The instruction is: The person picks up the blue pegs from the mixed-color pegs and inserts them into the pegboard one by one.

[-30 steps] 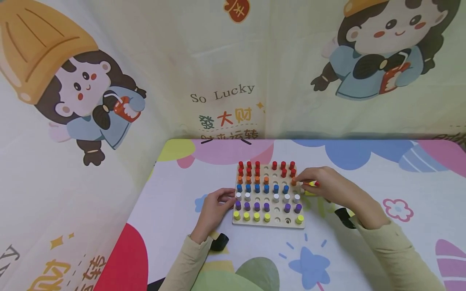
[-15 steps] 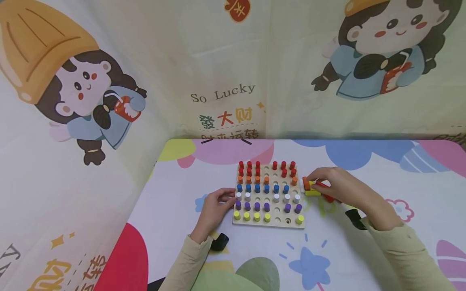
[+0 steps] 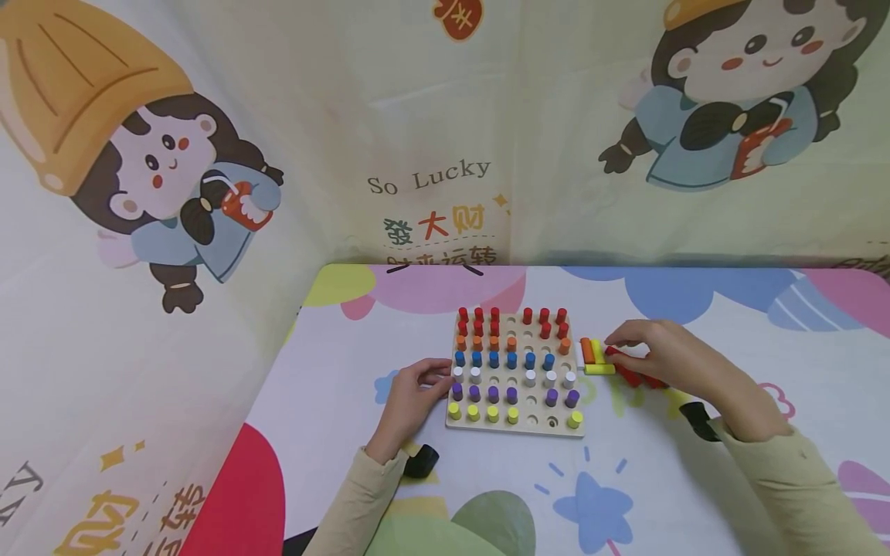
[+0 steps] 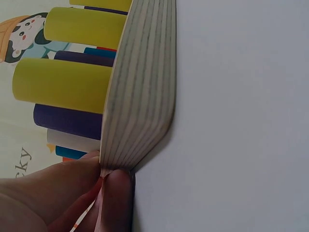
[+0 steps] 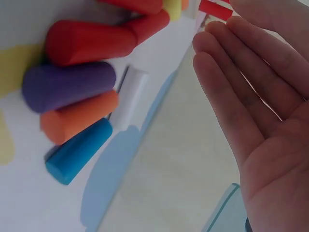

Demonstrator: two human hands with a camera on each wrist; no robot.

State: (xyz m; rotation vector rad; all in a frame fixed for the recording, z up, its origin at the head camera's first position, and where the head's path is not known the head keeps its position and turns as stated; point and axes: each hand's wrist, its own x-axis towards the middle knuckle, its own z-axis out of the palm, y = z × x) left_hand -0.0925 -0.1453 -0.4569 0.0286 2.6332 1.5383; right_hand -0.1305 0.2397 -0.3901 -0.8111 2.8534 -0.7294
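A wooden pegboard [image 3: 487,426] lies on the table, with rows of red, orange, blue, white, purple and yellow pegs standing in it and several bare holes. My left hand [image 3: 412,405] pinches the board's left edge between thumb and fingers; the left wrist view shows the layered wood edge [image 4: 142,87] by the fingertips. To the right of the board, my right hand [image 3: 664,357] pinches a red peg [image 3: 610,351] between thumb and forefinger, low over the table. Its other fingers are extended in the right wrist view.
Beside the board lie a white peg [image 3: 580,357], an orange peg [image 3: 587,350] and yellow pegs [image 3: 599,370]. More loose pegs, including a purple one [image 5: 70,86] and a blue one [image 5: 79,151], lie under my right hand. A printed curtain [image 3: 334,116] hangs behind the table.
My right hand has moved right, away from an orange peg standing in the board, past the loose yellow and orange pegs to the red one. My left hand stays at the board's edge.
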